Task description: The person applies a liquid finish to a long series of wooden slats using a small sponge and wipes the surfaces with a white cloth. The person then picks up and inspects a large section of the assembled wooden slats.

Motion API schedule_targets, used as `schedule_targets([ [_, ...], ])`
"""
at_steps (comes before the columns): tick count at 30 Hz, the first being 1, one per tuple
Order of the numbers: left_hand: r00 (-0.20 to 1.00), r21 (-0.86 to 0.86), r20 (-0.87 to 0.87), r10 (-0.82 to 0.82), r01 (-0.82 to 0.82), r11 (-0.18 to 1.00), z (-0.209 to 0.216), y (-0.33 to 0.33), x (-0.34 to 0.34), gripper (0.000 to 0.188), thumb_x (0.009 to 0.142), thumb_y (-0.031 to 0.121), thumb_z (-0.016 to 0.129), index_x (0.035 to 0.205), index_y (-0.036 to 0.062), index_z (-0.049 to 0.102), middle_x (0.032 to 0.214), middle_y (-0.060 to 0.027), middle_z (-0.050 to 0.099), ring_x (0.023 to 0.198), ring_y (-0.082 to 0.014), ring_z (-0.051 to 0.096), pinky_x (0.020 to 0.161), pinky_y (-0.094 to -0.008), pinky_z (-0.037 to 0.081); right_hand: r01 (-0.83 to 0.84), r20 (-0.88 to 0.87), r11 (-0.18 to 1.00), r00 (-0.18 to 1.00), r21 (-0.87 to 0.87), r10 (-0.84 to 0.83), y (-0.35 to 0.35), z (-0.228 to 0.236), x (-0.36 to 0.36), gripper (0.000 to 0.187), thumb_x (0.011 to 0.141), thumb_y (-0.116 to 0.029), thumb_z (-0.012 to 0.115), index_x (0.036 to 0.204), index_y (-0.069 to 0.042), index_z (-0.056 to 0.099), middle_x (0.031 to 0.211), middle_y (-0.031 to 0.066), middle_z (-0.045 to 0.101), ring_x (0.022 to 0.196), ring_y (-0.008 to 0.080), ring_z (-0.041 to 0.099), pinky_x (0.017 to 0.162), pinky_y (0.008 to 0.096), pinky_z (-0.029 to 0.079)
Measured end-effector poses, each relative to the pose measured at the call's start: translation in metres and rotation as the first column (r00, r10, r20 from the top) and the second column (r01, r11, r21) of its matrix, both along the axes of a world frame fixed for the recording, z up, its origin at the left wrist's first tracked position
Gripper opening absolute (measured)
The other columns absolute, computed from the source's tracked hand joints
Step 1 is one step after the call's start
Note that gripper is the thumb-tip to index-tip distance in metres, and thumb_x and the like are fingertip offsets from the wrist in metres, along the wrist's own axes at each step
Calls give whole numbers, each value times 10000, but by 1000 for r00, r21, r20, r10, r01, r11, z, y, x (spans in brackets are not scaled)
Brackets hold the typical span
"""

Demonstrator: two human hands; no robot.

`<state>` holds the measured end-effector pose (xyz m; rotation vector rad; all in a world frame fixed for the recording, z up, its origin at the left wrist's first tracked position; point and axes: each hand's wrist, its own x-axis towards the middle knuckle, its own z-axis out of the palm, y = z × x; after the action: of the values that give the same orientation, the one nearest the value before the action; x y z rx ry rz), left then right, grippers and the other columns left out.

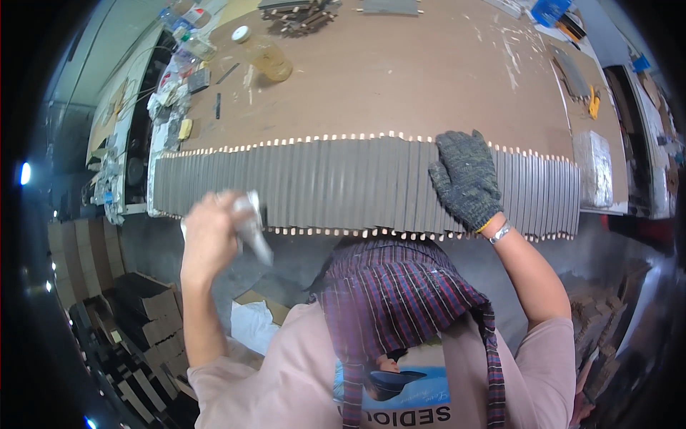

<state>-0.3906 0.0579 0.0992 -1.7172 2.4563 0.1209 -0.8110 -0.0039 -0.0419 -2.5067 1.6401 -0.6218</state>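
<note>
A long row of narrow grey slats [343,184] with pale peg-like ends lies side by side across the near edge of the table. My right hand [468,177], in a dark knitted glove with a yellow cuff edge, rests flat on the right part of the row, fingers pointing away from me. Bare and closed, my left hand [212,232] grips a crumpled white cloth [251,227] at the row's left part, by its near edge. The cloth is somewhat blurred, and some of it is hidden by the fingers.
A jar of yellowish liquid [264,56] with a white lid stands on the brown tabletop [400,86]. Behind it is a pile of dark slats [296,16]. Bottles [193,44] and crumpled scraps line the left edge. A plastic-wrapped block [593,168] sits at the right.
</note>
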Motion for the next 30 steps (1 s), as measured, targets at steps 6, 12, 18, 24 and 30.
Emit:
schedule_targets([
  [6, 970, -289, -108, -218, 179, 941, -59, -52, -4, 415, 714, -29, 660, 1074, 152, 759, 1210, -70, 690, 1002, -331, 646, 886, -438, 537, -26, -7, 999, 1000, 39, 26, 0, 9, 8, 492, 931, -278, 637, 1342, -9, 604, 1351, 240, 618, 1312, 409, 547, 1238, 575, 271],
  [12, 982, 298, 5, 189, -181, 937, -3, 15, 37, 360, 713, -22, 676, 937, 211, 834, 1168, -6, 749, 1073, -277, 683, 954, -377, 556, -5, 3, 1000, 1000, 20, 5, 1, 8, 1, 485, 922, -243, 656, 1343, -7, 606, 1341, 239, 622, 1319, 407, 543, 1246, 568, 266],
  [18, 911, -409, -232, 342, -410, 815, -46, -61, 108, 465, 794, -30, 568, 1157, 181, 769, 1335, -5, 672, 1110, -292, 645, 944, -401, 547, -21, -2, 1000, 1000, 15, 21, 1, 11, 5, 475, 929, -239, 659, 1340, -3, 617, 1349, 230, 626, 1326, 398, 544, 1247, 563, 269],
  [24, 916, -114, -9, 400, -399, 910, -69, 3, 137, 397, 822, -34, 579, 1040, 203, 813, 1206, -1, 717, 1054, -294, 657, 922, -413, 544, -32, 2, 999, 999, 11, 32, 0, 9, 10, 467, 918, -224, 680, 1329, -6, 637, 1341, 210, 649, 1315, 382, 568, 1242, 555, 287],
  [30, 825, -172, -62, 562, -564, 808, -36, 52, 150, 282, 829, 52, 661, 1018, 188, 821, 1194, 23, 735, 1070, -264, 674, 909, -391, 547, -8, -8, 1000, 1000, 14, 8, 4, 10, 7, 488, 911, -213, 692, 1350, -10, 627, 1357, 203, 643, 1323, 369, 567, 1245, 557, 281],
])
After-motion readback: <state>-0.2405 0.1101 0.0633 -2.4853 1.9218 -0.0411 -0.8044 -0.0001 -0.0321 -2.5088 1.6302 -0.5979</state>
